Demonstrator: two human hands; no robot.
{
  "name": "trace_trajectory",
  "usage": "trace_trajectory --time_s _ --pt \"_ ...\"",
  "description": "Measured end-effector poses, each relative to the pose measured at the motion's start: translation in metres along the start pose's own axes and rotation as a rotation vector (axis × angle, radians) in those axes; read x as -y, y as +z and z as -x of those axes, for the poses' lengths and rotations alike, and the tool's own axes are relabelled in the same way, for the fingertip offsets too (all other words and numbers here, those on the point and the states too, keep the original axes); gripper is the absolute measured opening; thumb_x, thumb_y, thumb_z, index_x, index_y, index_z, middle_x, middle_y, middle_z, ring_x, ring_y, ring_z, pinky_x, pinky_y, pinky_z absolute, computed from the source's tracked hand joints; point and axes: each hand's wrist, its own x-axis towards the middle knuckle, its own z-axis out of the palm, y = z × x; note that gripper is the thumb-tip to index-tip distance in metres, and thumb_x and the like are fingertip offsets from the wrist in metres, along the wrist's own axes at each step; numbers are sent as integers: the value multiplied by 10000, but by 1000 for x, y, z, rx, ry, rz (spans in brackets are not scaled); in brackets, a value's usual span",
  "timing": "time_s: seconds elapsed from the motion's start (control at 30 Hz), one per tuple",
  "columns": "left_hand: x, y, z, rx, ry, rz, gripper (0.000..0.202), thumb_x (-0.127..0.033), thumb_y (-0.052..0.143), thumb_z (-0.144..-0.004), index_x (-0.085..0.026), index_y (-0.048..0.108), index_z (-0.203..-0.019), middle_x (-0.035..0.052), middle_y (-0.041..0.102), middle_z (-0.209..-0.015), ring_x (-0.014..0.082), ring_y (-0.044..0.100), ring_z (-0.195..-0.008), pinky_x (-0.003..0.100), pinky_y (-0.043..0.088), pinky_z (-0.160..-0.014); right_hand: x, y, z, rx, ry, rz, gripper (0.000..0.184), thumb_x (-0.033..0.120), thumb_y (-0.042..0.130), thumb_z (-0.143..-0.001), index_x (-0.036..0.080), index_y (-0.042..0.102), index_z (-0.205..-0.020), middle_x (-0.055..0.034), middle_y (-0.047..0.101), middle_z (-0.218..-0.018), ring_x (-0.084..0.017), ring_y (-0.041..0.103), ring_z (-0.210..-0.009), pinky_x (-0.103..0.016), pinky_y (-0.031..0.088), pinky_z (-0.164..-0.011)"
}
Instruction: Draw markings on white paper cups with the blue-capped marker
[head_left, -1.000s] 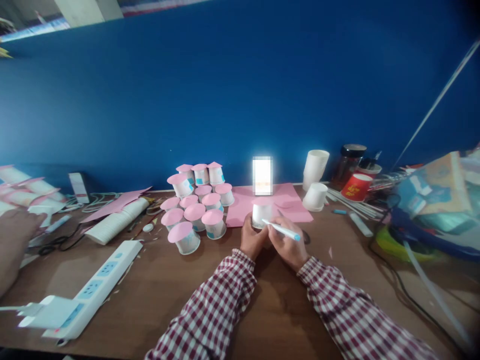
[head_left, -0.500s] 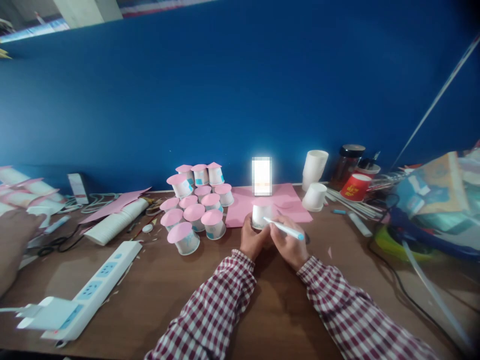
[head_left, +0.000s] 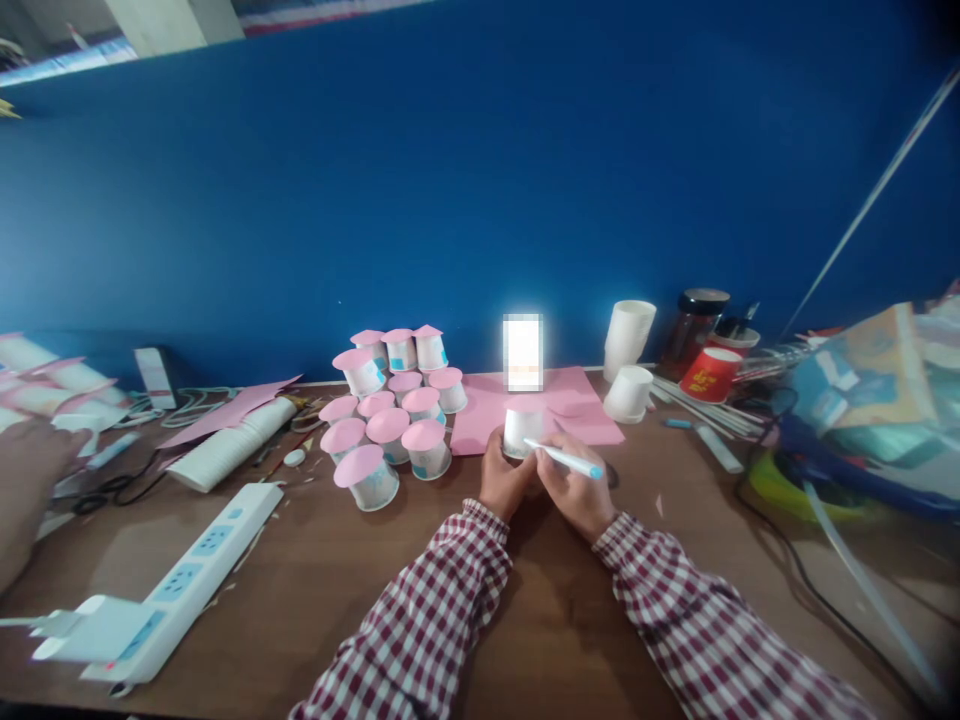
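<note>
My left hand (head_left: 504,484) is closed around a small white paper cup (head_left: 521,430) that stands upside down on the wooden desk (head_left: 352,590). My right hand (head_left: 576,492) grips a white pen with a blue end (head_left: 564,459), its tip against the side of the cup. A pink paper sheet (head_left: 491,415) lies just behind the cup. To the left stands a pile of small white cups with pink paper lids (head_left: 390,415), stacked in tiers.
A white power strip (head_left: 172,585) lies at front left. Another person's hand (head_left: 26,485) rests at the left edge. A sleeve of white cups (head_left: 229,447) lies on its side. White cups (head_left: 630,345), a red cup (head_left: 711,374), a dark jar (head_left: 697,325) and clutter fill the right.
Nothing has visibly moved apart from slight shifts of the pen in my right hand against the cup.
</note>
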Motion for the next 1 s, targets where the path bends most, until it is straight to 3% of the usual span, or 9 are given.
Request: trace_trajectory --time_s 1.0 --pt "2 -1 1 43 -8 -36 502 -269 692 -642 -124 516 -1089 75 623 -937 165 586 -806 300 479 -739 -8 -5 -4 -95 53 23 115 258 477 -862 180 561 -863 -40 609 -768 -148 581 -693 -256 484 -671"
